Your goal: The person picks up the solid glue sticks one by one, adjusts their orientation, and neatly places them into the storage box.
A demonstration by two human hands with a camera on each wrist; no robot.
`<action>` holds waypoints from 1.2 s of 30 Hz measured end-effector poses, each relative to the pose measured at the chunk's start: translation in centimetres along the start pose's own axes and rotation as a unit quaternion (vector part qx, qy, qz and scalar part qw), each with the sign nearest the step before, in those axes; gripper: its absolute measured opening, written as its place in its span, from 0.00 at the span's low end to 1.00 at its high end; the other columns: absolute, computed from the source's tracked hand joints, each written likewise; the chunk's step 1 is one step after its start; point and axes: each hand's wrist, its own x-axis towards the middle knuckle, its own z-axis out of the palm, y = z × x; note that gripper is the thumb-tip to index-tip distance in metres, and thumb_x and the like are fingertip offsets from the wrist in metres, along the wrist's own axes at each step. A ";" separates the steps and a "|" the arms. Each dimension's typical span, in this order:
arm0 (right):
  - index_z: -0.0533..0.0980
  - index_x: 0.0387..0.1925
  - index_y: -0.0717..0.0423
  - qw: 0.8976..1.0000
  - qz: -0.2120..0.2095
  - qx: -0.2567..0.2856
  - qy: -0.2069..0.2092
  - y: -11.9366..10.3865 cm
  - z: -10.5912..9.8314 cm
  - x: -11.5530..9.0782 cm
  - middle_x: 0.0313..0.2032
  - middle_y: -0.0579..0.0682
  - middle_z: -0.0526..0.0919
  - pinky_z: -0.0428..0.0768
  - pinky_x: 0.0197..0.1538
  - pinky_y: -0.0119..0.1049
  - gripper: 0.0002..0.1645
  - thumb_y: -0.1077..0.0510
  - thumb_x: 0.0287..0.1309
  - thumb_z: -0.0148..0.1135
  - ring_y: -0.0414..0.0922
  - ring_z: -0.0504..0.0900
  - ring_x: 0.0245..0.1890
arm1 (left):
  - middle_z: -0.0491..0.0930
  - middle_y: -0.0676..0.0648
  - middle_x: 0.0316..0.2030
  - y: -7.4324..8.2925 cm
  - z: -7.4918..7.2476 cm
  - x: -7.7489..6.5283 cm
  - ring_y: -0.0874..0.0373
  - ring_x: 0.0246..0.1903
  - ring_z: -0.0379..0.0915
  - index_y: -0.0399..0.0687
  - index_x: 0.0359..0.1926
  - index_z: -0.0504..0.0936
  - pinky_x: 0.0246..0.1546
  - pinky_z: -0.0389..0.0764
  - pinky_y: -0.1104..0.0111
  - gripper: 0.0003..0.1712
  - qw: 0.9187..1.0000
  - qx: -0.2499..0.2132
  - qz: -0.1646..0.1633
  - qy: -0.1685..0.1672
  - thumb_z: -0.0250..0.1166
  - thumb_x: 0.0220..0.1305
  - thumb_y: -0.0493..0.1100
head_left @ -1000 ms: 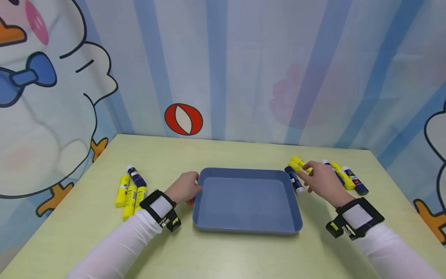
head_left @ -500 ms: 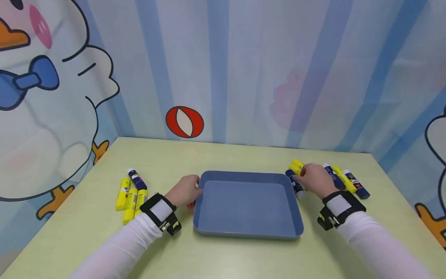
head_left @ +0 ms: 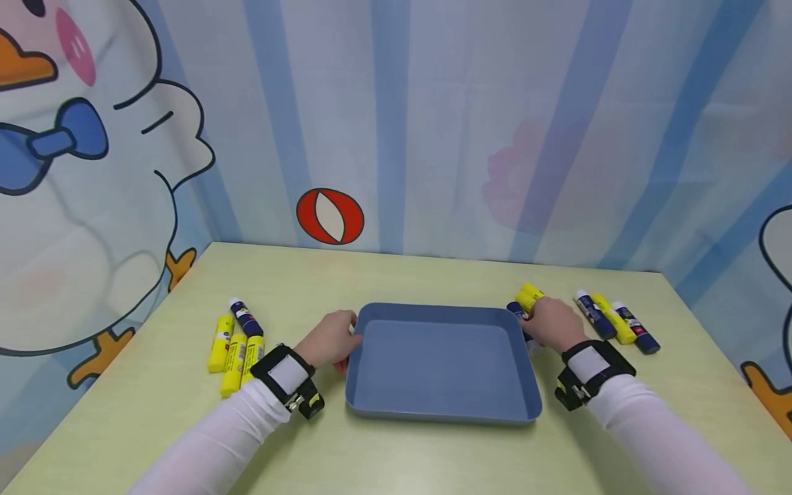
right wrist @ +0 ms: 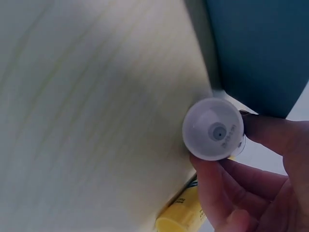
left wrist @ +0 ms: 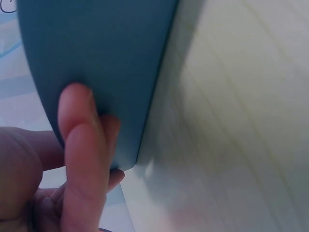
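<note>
Glue stick, pinched in right hand beside tray's two-o'clock edge; left hand clamps nine-o'clock side; yellow sticks behind.

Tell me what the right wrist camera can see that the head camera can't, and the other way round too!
Only the right wrist view shows the face of the blue tube's round white end, with tiny marks inside.

Only the head view shows the left hand, four tubes near the left arm and the red-and-white ball picture.

Both show the right hand pinching the blue tube, the tray, the table and yellow nearby.
</note>
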 end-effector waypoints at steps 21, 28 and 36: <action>0.81 0.22 0.59 0.998 -0.025 0.022 0.048 1.0 -1.3 -0.8 0.15 0.46 0.74 0.65 0.21 0.36 0.21 0.46 0.61 0.62 0.44 0.71 0.17 | 0.76 0.45 0.12 -0.1 0.0 -0.2 0.58 0.08 0.73 0.26 0.53 0.70 0.13 0.77 0.66 0.17 1.000 -0.020 0.007 -0.002 0.57 0.70 0.36; 0.82 0.40 0.67 0.997 -0.042 0.034 0.059 -1.0 -2.9 -1.4 0.30 0.56 0.84 0.77 0.28 0.41 0.25 0.46 0.61 0.61 0.47 0.79 0.25 | 0.77 0.43 0.13 -0.9 -0.2 0.1 0.55 0.10 0.75 0.27 0.55 0.71 0.14 0.78 0.65 0.18 0.998 -0.057 -0.005 -0.017 0.54 0.71 0.38; 0.80 0.41 0.67 0.989 -0.076 0.124 -0.011 -5.8 -1.9 -2.4 0.29 0.53 0.83 0.77 0.27 0.37 0.21 0.49 0.64 0.61 0.44 0.80 0.22 | 0.77 0.43 0.14 -1.0 -0.4 0.3 0.56 0.11 0.75 0.28 0.54 0.72 0.16 0.78 0.66 0.17 0.996 -0.078 -0.012 -0.030 0.51 0.72 0.38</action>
